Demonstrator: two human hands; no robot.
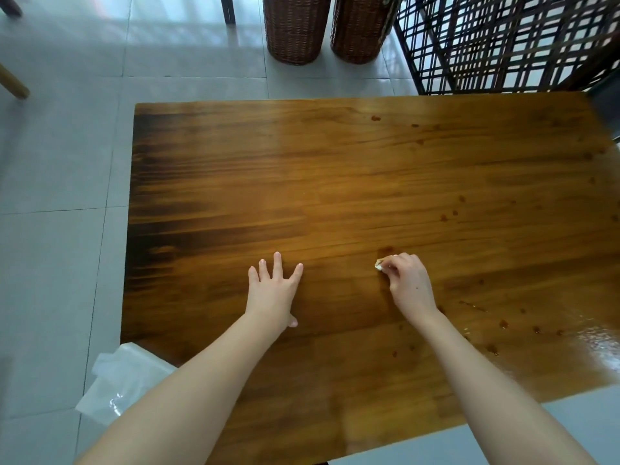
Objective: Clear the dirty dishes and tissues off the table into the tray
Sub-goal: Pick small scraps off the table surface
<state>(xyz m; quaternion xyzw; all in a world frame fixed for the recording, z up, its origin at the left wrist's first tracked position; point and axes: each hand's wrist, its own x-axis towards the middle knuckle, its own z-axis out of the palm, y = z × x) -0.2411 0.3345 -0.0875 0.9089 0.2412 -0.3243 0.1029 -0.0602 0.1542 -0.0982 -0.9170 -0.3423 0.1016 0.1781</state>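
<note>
On glossy wood table (335,182), R hand (407,283) w/ crumpled tissue (379,264)

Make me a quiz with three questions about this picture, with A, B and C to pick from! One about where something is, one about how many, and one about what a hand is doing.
1. Where is the tissue?
A. under the left hand
B. pinched in the right hand
C. on the floor

2. How many wicker baskets stand beyond the table?
A. one
B. two
C. four

3. How does the left hand lie?
A. flat on the table, fingers spread
B. curled in a fist
C. round a cup

Answers:
1 B, a bit of white pokes out of the right hand's fingertips.
2 B, two stand side by side.
3 A, its palm is down and it holds nothing.
</note>
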